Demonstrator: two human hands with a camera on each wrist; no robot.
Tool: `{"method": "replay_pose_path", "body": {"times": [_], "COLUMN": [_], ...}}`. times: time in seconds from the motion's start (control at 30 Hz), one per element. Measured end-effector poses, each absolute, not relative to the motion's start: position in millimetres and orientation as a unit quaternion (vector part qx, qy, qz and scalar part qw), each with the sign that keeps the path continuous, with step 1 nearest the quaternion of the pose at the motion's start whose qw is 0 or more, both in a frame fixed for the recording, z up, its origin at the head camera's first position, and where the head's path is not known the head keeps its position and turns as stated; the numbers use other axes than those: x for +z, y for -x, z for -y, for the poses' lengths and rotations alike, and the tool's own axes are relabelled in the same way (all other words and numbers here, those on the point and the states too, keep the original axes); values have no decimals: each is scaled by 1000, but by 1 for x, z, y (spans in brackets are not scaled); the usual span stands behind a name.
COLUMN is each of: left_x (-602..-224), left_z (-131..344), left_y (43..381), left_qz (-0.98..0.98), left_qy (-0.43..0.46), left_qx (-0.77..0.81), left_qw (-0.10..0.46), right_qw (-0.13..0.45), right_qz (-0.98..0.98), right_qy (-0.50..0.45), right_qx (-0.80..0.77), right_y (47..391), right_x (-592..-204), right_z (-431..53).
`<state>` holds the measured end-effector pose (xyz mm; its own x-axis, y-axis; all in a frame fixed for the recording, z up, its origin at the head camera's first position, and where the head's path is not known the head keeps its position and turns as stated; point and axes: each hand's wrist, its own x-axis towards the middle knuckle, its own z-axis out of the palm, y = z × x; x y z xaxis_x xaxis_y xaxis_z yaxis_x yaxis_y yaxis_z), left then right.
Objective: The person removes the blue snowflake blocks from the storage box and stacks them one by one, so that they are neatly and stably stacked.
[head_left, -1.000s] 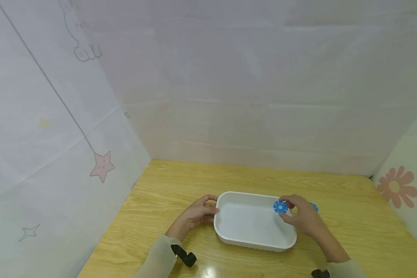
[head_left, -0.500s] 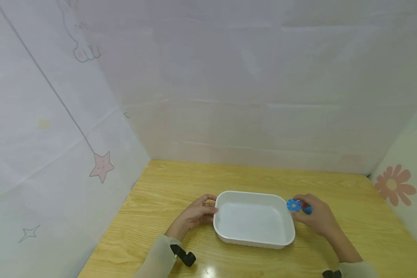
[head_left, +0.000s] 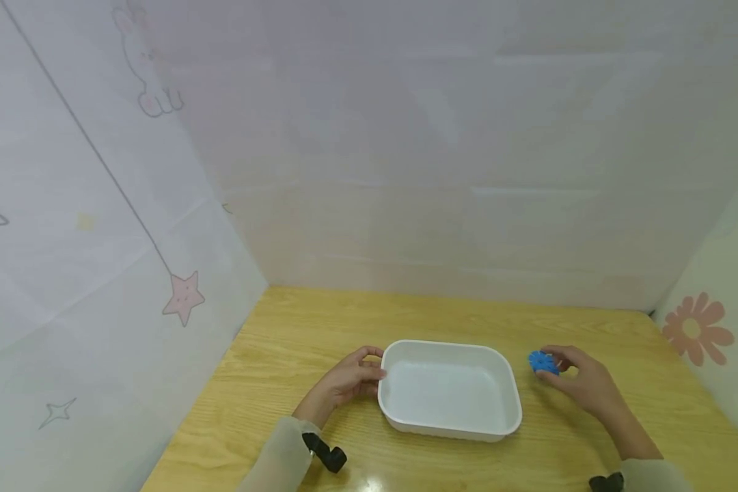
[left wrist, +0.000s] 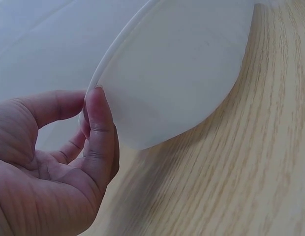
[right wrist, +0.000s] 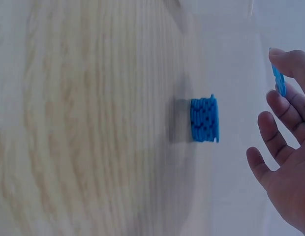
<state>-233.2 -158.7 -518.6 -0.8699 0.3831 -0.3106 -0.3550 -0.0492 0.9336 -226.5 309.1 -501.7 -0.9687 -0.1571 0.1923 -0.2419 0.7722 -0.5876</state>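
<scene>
My left hand [head_left: 346, 377] pinches the left rim of a white rectangular tray [head_left: 450, 394], thumb on the inside and fingers on the outer wall. The left wrist view shows this grip close up, with the tray's outer wall [left wrist: 177, 73] beside the fingers. To the right of the tray, my right hand [head_left: 584, 383] pinches a blue notched plastic disc [right wrist: 279, 80] between thumb and index finger, the other fingers spread. Below it a stack of similar blue discs [right wrist: 204, 119] stands on the table; in the head view, disc and stack overlap.
The wood-grain table [head_left: 320, 314] reaches back to a pale cloth wall [head_left: 406, 171]. Another printed cloth [head_left: 111, 342] borders the left side, and one with a pink flower [head_left: 700, 329] the right. Black straps [head_left: 324, 452] sit on both wrists.
My right hand has moved right, from over the tray's right end to above the blue stack, still pinching a blue disc. The left hand and tray have hardly moved.
</scene>
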Motion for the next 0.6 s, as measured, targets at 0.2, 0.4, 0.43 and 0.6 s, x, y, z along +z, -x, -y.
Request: {"method": "replay_pose_path", "body": {"times": [0.2,0.4,0.43,0.6], "left_x": [-518,-517,-517,-517], "left_z": [158,158,158,157], "left_y": [233,233,233,233], "left_qz": [-644,-646,-647,-649], "left_qy": [-6,-7,-7,-5], "left_qx": [723,721,721,720], "left_qw": [251,250,249,247], "right_qw": [51,22,17,-4], "right_qz": [938,937,937,934], "right_qy": [-89,-74,-72,-61], "right_qx": [330,341,342,351], "right_y": [228,231,231,235], "right_x": [-507,-511,-512,-517], "right_z": [-321,-331,-333,-339]}}
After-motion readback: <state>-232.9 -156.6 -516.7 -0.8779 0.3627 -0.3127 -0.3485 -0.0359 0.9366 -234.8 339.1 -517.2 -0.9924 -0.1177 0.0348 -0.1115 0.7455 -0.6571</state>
